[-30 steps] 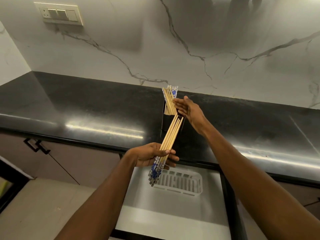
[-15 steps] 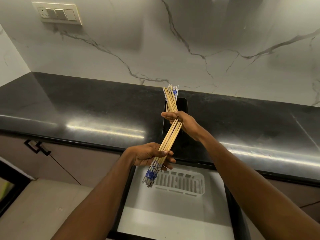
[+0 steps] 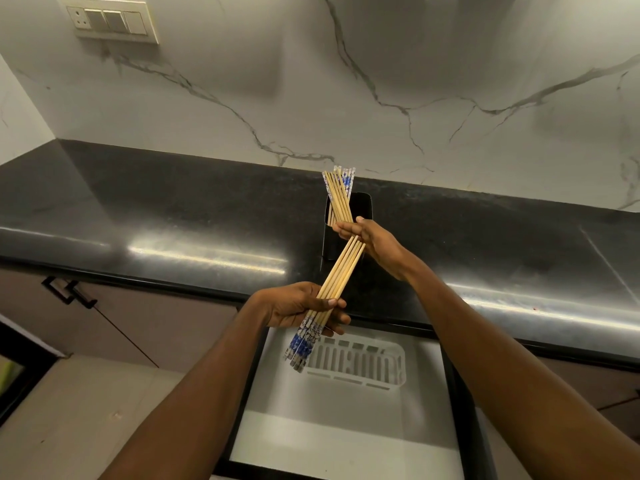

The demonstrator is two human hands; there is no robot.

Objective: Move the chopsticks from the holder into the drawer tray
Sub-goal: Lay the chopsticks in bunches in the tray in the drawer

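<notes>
Two bundles of chopsticks noted. My left hand (image 3: 298, 306) grips the first bundle (image 3: 341, 271), fingers and thumb wrapped firmly round it. Below that grip the blue-patterned ends hang over the left end of the white drawer tray (image 3: 381, 368); above it the plain tips slant up to my right hand (image 3: 377, 240). That hand is curled round the second bundle (image 3: 337, 188), which stands in the black holder (image 3: 363, 206) directly beneath the grip.

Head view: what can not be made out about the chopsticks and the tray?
Chopsticks in the holder, head view: lower ends hidden by the holder wall and the right hand; too crowded to count.
Drawer tray, head view: left end hidden behind the bundle in the left hand.
</notes>
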